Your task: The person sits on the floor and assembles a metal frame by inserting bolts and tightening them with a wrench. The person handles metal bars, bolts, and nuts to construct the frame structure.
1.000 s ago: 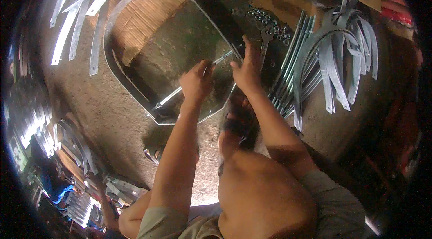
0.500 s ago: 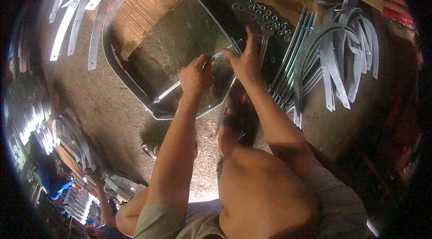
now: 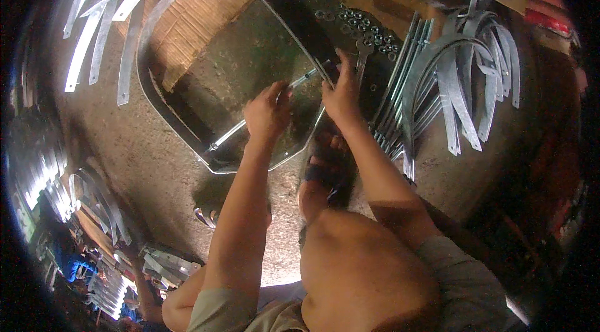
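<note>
A bent flat metal band (image 3: pixel 145 57) forms a large open loop on the ground in front of me. Across its lower part runs a shiny threaded rod (image 3: pixel 232 133), from the band's lower left corner up to its right side. My left hand (image 3: pixel 269 112) is closed round the middle of this rod. At the band's right side my right hand (image 3: pixel 342 93) has its thumb against the inner face and its fingers on the outer side, by the rod's end. Those fingers partly hide the rod's end. Right beside them lies an open-ended wrench (image 3: pixel 364 51).
Several nuts (image 3: pixel 359 19) and washers lie beyond my right hand. To the right are a bundle of threaded rods (image 3: pixel 406 63) and a pile of curved metal strips (image 3: pixel 453 82). More flat strips (image 3: pixel 100 32) lie far left. Cardboard (image 3: pixel 194 19) lies under the loop; my sandalled foot (image 3: pixel 322 169) is near it.
My right hand has moved slightly down and its spread thumb and fingers have come together at the band. The left hand stays on the rod. The whole view has shifted a little.
</note>
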Demonstrator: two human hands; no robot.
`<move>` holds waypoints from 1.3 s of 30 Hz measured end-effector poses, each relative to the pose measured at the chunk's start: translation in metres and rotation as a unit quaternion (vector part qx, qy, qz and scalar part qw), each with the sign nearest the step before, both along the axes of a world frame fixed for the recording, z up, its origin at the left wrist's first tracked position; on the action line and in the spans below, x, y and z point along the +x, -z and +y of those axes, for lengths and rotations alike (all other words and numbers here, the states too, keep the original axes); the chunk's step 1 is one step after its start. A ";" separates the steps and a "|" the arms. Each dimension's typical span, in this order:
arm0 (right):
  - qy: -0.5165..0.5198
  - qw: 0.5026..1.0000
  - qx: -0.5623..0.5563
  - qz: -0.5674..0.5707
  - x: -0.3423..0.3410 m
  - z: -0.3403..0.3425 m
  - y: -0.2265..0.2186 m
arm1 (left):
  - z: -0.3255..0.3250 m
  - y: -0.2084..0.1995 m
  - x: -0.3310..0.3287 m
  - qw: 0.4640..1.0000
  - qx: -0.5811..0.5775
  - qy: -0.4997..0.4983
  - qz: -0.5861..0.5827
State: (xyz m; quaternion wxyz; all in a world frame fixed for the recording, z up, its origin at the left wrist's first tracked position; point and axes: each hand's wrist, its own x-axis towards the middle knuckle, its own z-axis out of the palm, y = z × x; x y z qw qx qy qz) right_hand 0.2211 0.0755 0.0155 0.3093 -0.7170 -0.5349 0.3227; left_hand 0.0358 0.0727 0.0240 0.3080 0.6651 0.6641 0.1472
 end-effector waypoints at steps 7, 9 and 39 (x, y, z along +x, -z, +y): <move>-0.007 0.998 0.020 -0.062 -0.008 0.009 -0.008 | -0.001 0.004 -0.003 0.999 0.029 -0.009 -0.009; -0.013 1.000 0.014 0.006 -0.001 0.002 -0.003 | 0.000 0.001 -0.007 1.000 0.007 0.001 -0.014; 0.112 0.978 -0.145 0.098 0.015 0.033 -0.004 | 0.022 -0.012 0.038 0.995 0.055 0.087 -0.007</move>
